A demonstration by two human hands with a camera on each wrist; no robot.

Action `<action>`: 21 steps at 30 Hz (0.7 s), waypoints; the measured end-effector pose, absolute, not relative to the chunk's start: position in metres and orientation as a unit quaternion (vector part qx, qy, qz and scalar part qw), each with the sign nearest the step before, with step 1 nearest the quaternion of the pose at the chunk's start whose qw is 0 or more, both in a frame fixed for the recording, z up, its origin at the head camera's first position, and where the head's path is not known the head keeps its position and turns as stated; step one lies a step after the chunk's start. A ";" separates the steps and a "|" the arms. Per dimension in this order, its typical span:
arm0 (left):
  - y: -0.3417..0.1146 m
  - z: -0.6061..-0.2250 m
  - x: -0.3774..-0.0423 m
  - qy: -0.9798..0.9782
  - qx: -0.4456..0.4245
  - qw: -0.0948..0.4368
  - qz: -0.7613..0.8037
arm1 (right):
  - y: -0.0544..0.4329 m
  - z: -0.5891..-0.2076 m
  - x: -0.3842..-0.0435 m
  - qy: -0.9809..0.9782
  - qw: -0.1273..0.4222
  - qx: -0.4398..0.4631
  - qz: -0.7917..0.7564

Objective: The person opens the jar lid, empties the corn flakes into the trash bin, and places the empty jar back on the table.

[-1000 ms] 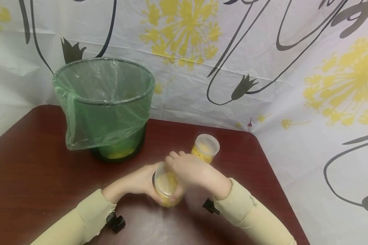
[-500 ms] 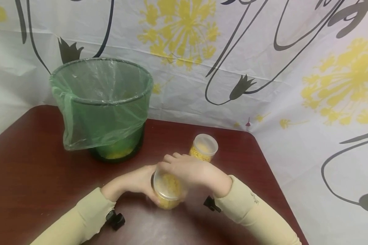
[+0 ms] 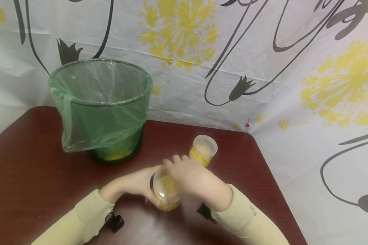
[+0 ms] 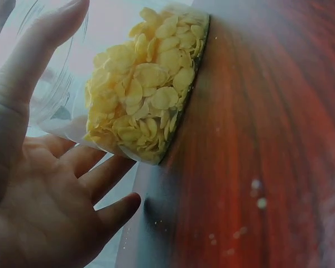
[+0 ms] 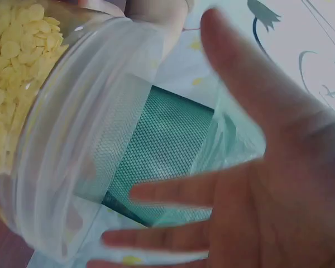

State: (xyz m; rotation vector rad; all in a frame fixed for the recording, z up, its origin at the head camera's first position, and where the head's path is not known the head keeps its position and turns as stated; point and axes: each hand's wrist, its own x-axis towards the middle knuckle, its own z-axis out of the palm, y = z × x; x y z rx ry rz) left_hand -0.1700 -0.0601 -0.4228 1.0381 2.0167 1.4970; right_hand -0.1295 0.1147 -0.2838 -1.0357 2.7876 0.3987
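Observation:
A clear plastic jar (image 3: 165, 187), part filled with yellow flakes (image 4: 139, 89), stands on the table with a translucent lid (image 5: 95, 139) on its top. My left hand (image 3: 139, 183) holds its side, thumb on the near wall and fingers reaching behind. Over the right side of the lid is my right hand (image 3: 190, 177); the right wrist view shows its thumb and fingers spread, apart from the lid. Just beyond that hand stands a second lidded jar (image 3: 203, 148) of yellow bits, its lower part hidden.
A green mesh bin (image 3: 110, 115) lined with a clear plastic bag stands at the back left. The dark red table (image 3: 43, 170) ends at a flower-printed white cloth (image 3: 184, 88) behind and to the right. Small pale specks lie on the table.
The right hand shifts slightly about the lid and its fingers spread. The left hand stays on the jar, and the head view drifts a little.

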 end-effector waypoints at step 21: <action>-0.061 -0.423 -0.171 0.731 0.401 0.180 0.523 | 0.106 -0.283 -0.136 0.917 0.109 -0.356 0.142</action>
